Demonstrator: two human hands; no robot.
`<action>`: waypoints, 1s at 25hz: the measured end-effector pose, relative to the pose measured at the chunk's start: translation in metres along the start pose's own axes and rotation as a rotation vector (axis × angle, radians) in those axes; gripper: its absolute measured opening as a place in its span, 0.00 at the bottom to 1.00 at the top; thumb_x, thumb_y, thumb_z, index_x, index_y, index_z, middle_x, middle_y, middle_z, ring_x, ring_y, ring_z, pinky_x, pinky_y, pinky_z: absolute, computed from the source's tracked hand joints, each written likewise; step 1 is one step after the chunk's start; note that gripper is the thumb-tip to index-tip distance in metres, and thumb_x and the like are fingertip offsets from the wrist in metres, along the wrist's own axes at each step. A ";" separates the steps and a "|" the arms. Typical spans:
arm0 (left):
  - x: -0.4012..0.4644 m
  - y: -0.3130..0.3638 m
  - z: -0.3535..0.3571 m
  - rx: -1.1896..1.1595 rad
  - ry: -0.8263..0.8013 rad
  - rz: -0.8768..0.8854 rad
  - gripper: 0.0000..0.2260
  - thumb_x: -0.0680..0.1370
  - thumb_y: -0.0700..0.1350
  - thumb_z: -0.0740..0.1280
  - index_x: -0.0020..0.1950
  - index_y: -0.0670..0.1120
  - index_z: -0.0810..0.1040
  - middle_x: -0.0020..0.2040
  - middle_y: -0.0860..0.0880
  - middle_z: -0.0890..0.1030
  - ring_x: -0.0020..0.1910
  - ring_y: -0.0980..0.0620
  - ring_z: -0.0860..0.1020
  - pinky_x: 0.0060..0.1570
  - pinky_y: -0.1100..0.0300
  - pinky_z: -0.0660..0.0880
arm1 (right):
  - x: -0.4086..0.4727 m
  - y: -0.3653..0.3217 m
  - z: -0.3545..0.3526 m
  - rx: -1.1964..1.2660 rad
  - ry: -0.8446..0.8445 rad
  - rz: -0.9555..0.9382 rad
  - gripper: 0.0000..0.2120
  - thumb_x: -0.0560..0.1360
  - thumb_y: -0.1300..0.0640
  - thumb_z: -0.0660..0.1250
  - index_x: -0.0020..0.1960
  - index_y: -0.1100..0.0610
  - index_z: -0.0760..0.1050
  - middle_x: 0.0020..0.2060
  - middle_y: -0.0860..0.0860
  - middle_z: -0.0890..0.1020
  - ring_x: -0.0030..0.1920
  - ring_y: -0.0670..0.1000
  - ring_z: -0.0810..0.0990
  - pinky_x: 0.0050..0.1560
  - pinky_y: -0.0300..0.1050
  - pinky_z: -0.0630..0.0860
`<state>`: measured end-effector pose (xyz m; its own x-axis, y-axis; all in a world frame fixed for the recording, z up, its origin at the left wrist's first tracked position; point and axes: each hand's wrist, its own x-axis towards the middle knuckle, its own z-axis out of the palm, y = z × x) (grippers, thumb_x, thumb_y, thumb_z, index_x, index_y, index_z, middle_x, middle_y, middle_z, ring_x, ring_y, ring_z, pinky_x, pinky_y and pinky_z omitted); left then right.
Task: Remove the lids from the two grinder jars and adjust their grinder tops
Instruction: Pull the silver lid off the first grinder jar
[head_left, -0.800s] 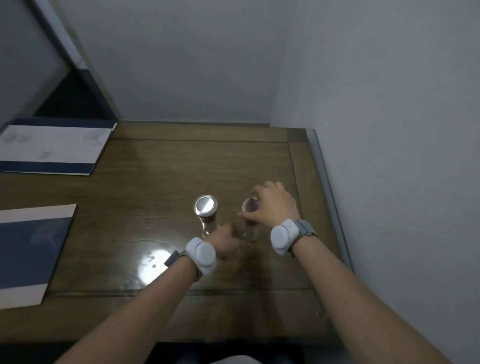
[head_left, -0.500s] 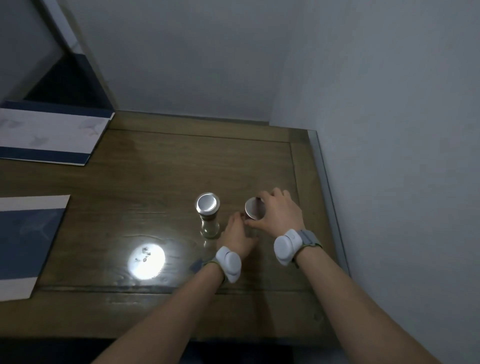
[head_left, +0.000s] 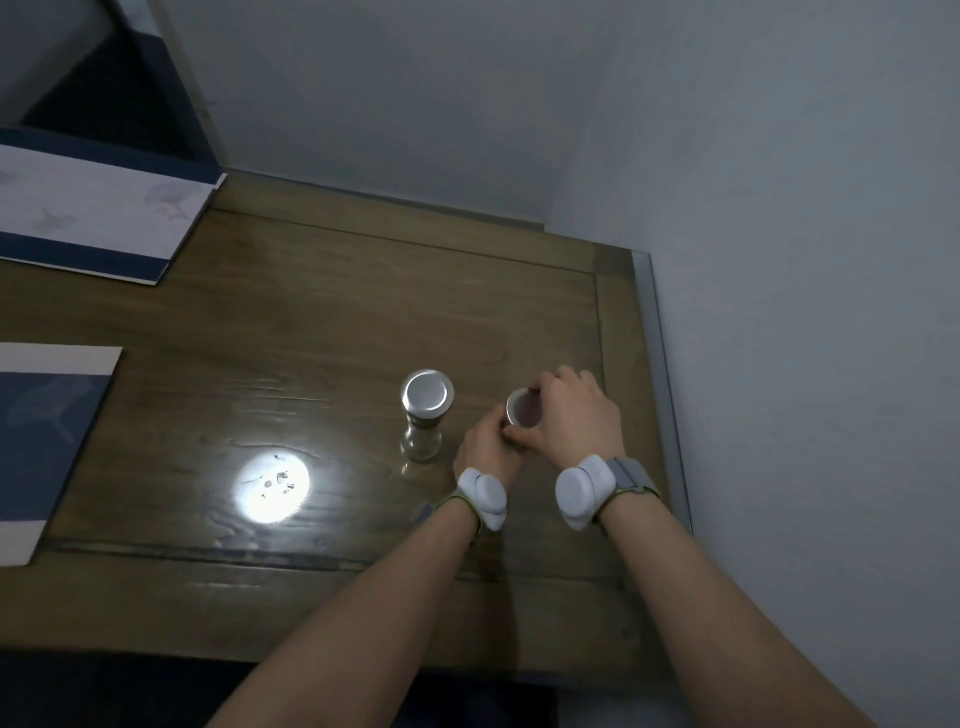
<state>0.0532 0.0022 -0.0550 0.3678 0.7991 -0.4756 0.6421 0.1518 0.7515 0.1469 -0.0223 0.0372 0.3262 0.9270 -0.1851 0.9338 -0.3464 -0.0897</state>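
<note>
Two small glass grinder jars with silver lids stand side by side on a wooden table (head_left: 322, 322). The left jar (head_left: 425, 415) stands free, its round silver lid on top. The right jar's silver lid (head_left: 522, 408) shows between my hands, and its glass body is hidden by them. My left hand (head_left: 491, 449) is wrapped around the lower part of that jar. My right hand (head_left: 574, 415) grips the lid from the right side, fingers curled over its rim.
Two blue-and-white folders lie at the left, one far (head_left: 98, 218) and one near (head_left: 47, 431). A bright light reflection (head_left: 271, 487) sits left of the jars. A grey wall (head_left: 779, 260) runs close along the table's right edge.
My left hand has slid right and closed on the right jar's body. My right hand has tightened over its lid. The view has shifted slightly.
</note>
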 end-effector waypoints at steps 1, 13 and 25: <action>0.000 0.004 -0.001 0.023 0.002 -0.013 0.10 0.71 0.57 0.64 0.50 0.57 0.75 0.44 0.55 0.82 0.51 0.48 0.84 0.50 0.56 0.78 | 0.001 0.001 0.000 -0.002 0.008 -0.006 0.27 0.70 0.39 0.74 0.61 0.54 0.76 0.57 0.52 0.77 0.60 0.56 0.75 0.43 0.46 0.68; 0.004 0.004 0.001 0.097 0.026 -0.012 0.12 0.78 0.51 0.65 0.61 0.53 0.79 0.48 0.49 0.82 0.56 0.41 0.83 0.49 0.54 0.74 | 0.005 0.006 0.002 0.033 0.020 -0.017 0.24 0.65 0.36 0.73 0.51 0.53 0.80 0.47 0.50 0.76 0.50 0.53 0.76 0.39 0.47 0.72; 0.003 0.000 0.001 0.135 0.017 0.032 0.13 0.74 0.51 0.66 0.58 0.56 0.78 0.46 0.51 0.83 0.49 0.44 0.83 0.49 0.52 0.80 | 0.003 0.013 -0.005 0.237 -0.023 0.085 0.21 0.64 0.35 0.73 0.47 0.50 0.81 0.43 0.47 0.82 0.43 0.50 0.80 0.38 0.44 0.75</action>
<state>0.0548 0.0042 -0.0570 0.3789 0.8119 -0.4441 0.7156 0.0473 0.6969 0.1608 -0.0232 0.0405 0.3957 0.8907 -0.2238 0.8417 -0.4492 -0.2995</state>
